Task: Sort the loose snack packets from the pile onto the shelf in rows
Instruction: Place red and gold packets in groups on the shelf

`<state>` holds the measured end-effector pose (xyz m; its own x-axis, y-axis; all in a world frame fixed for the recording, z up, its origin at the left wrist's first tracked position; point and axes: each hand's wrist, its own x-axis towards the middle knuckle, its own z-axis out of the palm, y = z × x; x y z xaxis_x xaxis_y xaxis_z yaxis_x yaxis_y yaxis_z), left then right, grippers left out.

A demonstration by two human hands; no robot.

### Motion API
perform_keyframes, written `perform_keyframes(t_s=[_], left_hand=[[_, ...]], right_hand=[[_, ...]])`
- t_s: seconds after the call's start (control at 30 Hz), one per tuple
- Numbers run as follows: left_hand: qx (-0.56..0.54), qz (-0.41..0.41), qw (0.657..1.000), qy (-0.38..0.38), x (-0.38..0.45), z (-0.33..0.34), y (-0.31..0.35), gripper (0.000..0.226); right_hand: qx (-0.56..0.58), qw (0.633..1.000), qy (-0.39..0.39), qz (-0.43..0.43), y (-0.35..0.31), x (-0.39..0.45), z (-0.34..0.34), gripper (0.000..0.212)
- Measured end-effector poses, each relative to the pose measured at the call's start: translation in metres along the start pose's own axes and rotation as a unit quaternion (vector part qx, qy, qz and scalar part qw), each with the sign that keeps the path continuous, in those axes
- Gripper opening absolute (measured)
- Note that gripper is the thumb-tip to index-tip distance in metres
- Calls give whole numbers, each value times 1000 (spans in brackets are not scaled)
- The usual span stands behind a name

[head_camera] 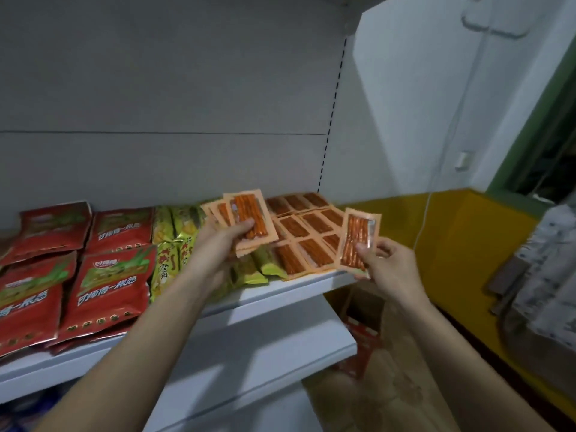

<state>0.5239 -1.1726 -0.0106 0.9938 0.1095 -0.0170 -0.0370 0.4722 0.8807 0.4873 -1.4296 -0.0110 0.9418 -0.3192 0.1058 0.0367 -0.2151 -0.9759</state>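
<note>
Left hand (pixel 218 241) grips a fanned stack of orange packets (pixel 249 219) above the shelf (pixel 280 291); right hand (pixel 386 266) pinches a single orange packet (pixel 357 241) just off the shelf's right end. Between them, orange packets in rows (pixel 305 235) lie flat; green packets (pixel 170 241) and red bags (pixel 109 275) lie leftward.

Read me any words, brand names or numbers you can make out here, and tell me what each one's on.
Red bags: large white Chinese lettering, too blurred to quote.
Green packets: dark print, too blurred to read.
Orange packets on the shelf and in both hands: no legible text.
No readable numbers or signs.
</note>
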Motion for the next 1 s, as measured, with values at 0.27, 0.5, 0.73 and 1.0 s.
perform_keyframes(t_s=[0.27, 0.5, 0.73, 1.0], left_hand=[[9, 26, 998, 56, 50, -5, -1, 27], [32, 36, 994, 96, 60, -2, -3, 23], [34, 53, 987, 150, 65, 17, -9, 20], [69, 53, 977, 195, 67, 36, -24, 25]], right_hand=[[-187, 970, -155, 8, 3, 80, 39, 13], [-237, 938, -251, -34, 4, 119, 91, 20], [-300, 903, -303, -49, 3, 169, 141, 31], [-389, 854, -227, -259, 24, 184, 149, 32]])
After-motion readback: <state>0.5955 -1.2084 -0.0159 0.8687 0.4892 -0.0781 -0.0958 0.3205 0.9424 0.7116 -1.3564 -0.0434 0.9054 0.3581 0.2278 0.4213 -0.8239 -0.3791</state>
